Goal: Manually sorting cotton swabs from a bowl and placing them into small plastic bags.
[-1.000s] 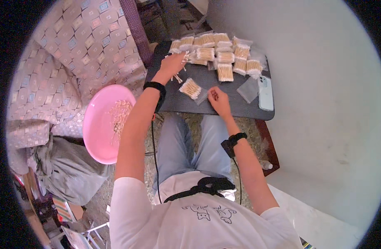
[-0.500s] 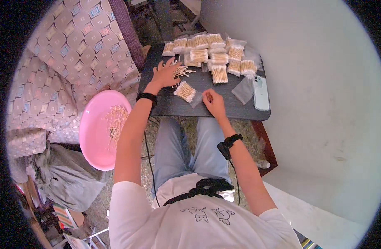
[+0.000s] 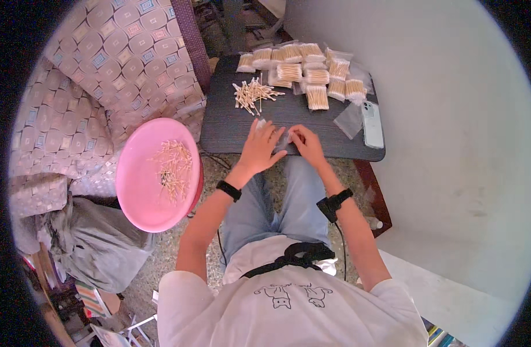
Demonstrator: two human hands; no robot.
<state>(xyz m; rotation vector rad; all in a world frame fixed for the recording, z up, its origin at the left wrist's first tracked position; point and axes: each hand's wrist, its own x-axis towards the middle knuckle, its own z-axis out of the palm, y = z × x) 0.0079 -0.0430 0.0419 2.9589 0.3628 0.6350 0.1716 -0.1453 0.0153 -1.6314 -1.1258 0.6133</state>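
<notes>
My left hand [image 3: 258, 148] lies spread over a small clear bag, its fingers apart and nearly flat. Most of that bag is hidden under it; a bit of the clear plastic [image 3: 283, 140] shows between my hands. My right hand [image 3: 307, 144] is closed in a pinch on the bag's edge at the table's near side. Beyond my left hand lies a loose heap of cotton swabs [image 3: 253, 94], pointing every way.
Filled bags of cotton swabs [image 3: 317, 97] are crowded along the far side of the black table [image 3: 219, 127]. An unfilled clear bag [image 3: 350, 120] and a white phone [image 3: 372, 124] lie at the right. A pink basin [image 3: 135, 191] with loose swabs stands at the left.
My left hand has left the loose swab heap and come back toward me, onto the bag beside my right hand. The right hand keeps its pinch. The view has shifted slightly.
</notes>
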